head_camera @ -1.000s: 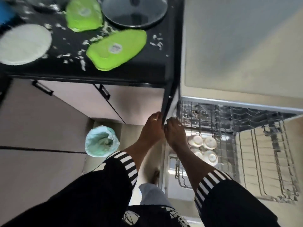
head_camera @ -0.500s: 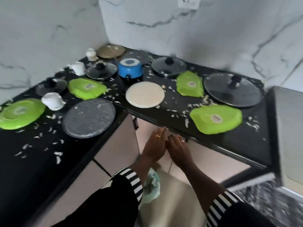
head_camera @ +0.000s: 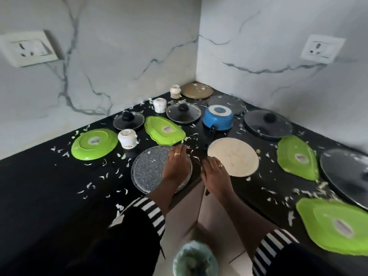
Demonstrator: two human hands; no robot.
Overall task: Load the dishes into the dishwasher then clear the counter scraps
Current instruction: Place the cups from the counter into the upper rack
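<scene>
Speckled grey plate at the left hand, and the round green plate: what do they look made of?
Speckled grey plate: perhaps stone-look ceramic or coated metal; matt, granite-like flecks. Round green plate: probably plastic; uniform bright colour, soft sheen, label on its upturned base.

One head-worn view looks forward and down from close above the black surface [head_camera: 39,196], facing the corner where two marble walls [head_camera: 119,46] meet.

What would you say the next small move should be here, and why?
Probably grip the grey plate and lift it for loading: the left hand is spread over it, holding nothing, and the plate sits nearest, at the counter edge. The right hand, beside the cream plate, is empty too.
</scene>
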